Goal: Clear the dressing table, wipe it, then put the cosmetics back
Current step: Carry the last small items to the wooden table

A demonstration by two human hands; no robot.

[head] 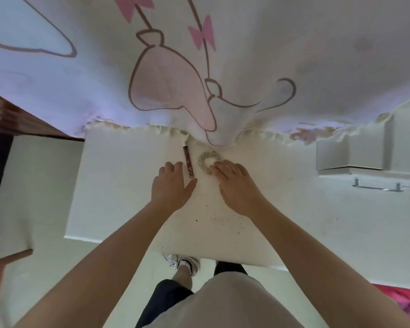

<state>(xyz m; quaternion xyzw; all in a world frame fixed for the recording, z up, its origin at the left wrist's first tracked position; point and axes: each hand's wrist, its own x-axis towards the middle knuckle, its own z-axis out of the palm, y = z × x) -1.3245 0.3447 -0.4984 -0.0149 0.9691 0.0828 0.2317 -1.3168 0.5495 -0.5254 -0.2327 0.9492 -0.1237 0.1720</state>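
A white dressing table (118,185) fills the middle of the view. Near its back edge lies a slim dark red lip gloss tube (188,163), pointing away from me. Right of it lies a pale scrunchie (205,159). My left hand (171,185) rests flat on the table just left of the tube, its fingers straight and its thumb near the tube's near end. My right hand (234,183) lies over the scrunchie's near right side, and its fingertips touch the fabric. Whether they pinch it is unclear.
A white curtain with pink cartoon print (175,79) hangs over the table's back edge. A white drawer unit with a metal handle (376,185) stands at the right. A dark wooden table edge (14,114) is at the left. Dark specks dot the tabletop near its front.
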